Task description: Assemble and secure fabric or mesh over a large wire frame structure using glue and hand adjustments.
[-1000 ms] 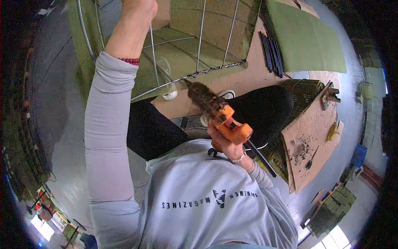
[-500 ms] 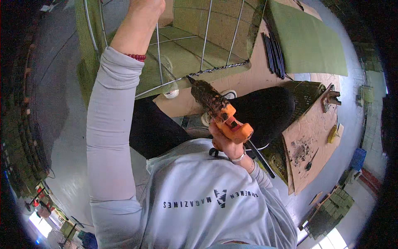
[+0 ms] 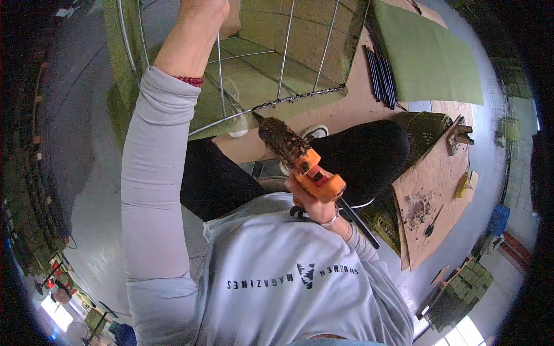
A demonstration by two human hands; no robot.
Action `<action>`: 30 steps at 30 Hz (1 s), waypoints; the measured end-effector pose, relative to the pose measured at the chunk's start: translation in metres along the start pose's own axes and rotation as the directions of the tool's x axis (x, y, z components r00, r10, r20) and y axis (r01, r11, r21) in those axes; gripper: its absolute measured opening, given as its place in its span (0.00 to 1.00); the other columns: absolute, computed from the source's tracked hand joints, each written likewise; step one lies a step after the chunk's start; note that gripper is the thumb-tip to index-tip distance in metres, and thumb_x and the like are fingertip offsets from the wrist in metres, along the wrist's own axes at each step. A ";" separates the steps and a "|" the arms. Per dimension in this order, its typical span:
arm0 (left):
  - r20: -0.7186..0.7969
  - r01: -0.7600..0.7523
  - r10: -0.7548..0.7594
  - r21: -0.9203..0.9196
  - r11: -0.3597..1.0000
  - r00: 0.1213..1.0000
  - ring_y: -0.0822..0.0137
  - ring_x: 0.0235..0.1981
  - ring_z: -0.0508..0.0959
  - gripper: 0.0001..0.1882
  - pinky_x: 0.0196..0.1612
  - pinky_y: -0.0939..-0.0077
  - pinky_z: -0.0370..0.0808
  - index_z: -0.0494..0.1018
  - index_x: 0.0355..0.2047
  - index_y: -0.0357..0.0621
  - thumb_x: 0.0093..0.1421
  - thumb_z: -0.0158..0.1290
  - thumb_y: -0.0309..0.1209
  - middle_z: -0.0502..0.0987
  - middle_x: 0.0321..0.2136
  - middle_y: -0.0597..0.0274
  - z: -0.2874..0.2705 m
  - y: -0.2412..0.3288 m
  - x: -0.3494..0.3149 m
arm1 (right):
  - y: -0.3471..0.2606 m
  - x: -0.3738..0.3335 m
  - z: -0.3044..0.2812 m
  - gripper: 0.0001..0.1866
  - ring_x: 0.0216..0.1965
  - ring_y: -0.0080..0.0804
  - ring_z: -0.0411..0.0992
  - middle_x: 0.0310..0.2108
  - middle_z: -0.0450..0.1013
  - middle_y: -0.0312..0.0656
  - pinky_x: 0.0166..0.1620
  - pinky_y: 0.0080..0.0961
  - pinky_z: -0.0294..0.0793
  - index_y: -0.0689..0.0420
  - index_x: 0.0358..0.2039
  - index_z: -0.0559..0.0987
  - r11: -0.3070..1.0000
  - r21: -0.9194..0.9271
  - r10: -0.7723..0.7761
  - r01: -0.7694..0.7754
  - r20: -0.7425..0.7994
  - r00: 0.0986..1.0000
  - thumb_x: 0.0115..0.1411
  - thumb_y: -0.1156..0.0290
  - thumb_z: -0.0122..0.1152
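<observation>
My right hand (image 3: pixel 311 199) grips an orange glue gun (image 3: pixel 321 183) by its handle. Dark residue cakes the front of the gun, and a black glue stick (image 3: pixel 359 224) juts from its rear. The nozzle sits at or just below the lower wire of a metal wire frame (image 3: pixel 287 52) lined with olive-green sheet (image 3: pixel 254 81); I cannot tell whether it touches. A dark bead of glue (image 3: pixel 303 96) runs along that wire to the right of the nozzle. My left hand (image 3: pixel 203 8) reaches to the frame's top left, its fingers cut off by the picture's upper edge.
Several black glue sticks (image 3: pixel 381 78) lie on a board beside a green sheet (image 3: pixel 433 57). At right, stained cardboard (image 3: pixel 430 202) rests on an olive crate (image 3: pixel 427 127), bearing a small metal stand (image 3: pixel 459 137) and a yellow roll (image 3: pixel 463 185). My legs (image 3: pixel 369 150) are beneath the frame.
The glue gun has shifted slightly left and toward me, its nozzle following the wire leftward. My left arm has stayed in place.
</observation>
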State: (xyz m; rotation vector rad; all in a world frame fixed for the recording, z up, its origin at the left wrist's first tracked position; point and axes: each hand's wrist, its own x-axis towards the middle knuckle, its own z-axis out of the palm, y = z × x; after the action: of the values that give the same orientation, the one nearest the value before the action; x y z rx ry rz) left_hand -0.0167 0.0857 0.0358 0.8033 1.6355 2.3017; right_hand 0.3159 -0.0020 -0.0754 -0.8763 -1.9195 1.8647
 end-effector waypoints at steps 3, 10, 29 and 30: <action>0.013 0.005 -0.005 -0.018 1.000 1.000 0.83 0.12 0.56 0.13 0.16 0.86 0.52 0.69 0.27 0.41 0.65 0.46 0.36 0.59 0.13 0.76 0.003 -0.004 0.000 | -0.005 0.001 -0.001 0.06 0.15 0.15 0.64 0.18 0.68 0.28 0.19 0.15 0.61 0.56 0.33 0.74 0.979 0.142 0.151 -0.146 -0.019 0.988 0.55 0.73 0.61; 0.009 0.005 -0.005 -0.005 1.000 1.000 0.82 0.13 0.55 0.13 0.16 0.86 0.51 0.69 0.27 0.41 0.65 0.46 0.36 0.59 0.13 0.76 -0.001 0.001 0.000 | -0.018 0.010 0.003 0.06 0.14 0.14 0.62 0.14 0.66 0.28 0.18 0.16 0.60 0.56 0.30 0.74 0.995 -0.081 -0.051 0.056 0.063 0.997 0.55 0.70 0.61; 0.039 0.022 -0.022 0.003 1.000 0.999 0.82 0.12 0.55 0.13 0.16 0.85 0.51 0.69 0.27 0.41 0.65 0.46 0.36 0.58 0.12 0.76 0.003 0.003 -0.004 | -0.022 0.015 0.000 0.14 0.29 0.31 0.72 0.30 0.73 0.39 0.34 0.23 0.71 0.58 0.38 0.74 0.979 -0.149 -0.117 0.138 0.143 0.983 0.51 0.71 0.65; 0.037 0.023 -0.023 -0.001 1.000 0.999 0.82 0.12 0.55 0.13 0.16 0.85 0.51 0.69 0.27 0.41 0.65 0.46 0.36 0.58 0.12 0.76 0.003 0.003 -0.004 | -0.020 0.014 0.000 0.17 0.31 0.35 0.75 0.32 0.74 0.42 0.36 0.23 0.73 0.58 0.40 0.74 0.971 -0.188 -0.117 0.145 0.149 0.982 0.49 0.72 0.67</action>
State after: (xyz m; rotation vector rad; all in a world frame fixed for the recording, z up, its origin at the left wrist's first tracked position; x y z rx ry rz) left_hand -0.0116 0.0852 0.0376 0.8177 1.6187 2.2585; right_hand 0.3008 0.0075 -0.0587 -0.6722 -2.2204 1.7189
